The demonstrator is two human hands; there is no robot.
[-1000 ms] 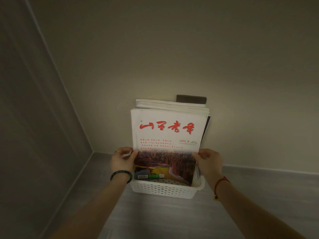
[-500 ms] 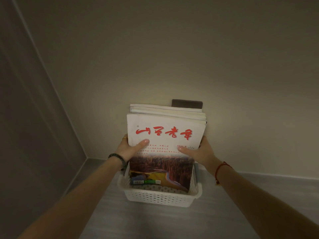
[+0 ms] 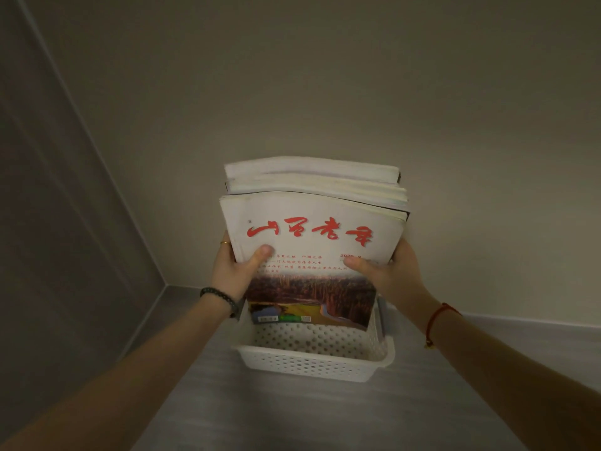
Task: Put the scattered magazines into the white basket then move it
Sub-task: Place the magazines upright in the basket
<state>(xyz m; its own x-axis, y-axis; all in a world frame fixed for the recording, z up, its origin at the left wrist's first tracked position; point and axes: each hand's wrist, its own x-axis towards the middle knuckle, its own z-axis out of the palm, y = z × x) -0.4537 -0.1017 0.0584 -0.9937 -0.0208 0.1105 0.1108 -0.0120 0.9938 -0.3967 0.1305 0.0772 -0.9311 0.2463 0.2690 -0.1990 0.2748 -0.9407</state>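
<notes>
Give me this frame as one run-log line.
left hand: grips stack | right hand: grips stack | upright paper magazine stack: in white perforated plastic basket

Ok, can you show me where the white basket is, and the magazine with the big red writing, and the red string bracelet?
white basket (image 3: 312, 366): head view, front wall.
front magazine (image 3: 312, 219): head view, white top of the cover.
red string bracelet (image 3: 437, 315): head view, cord on the right wrist.
</notes>
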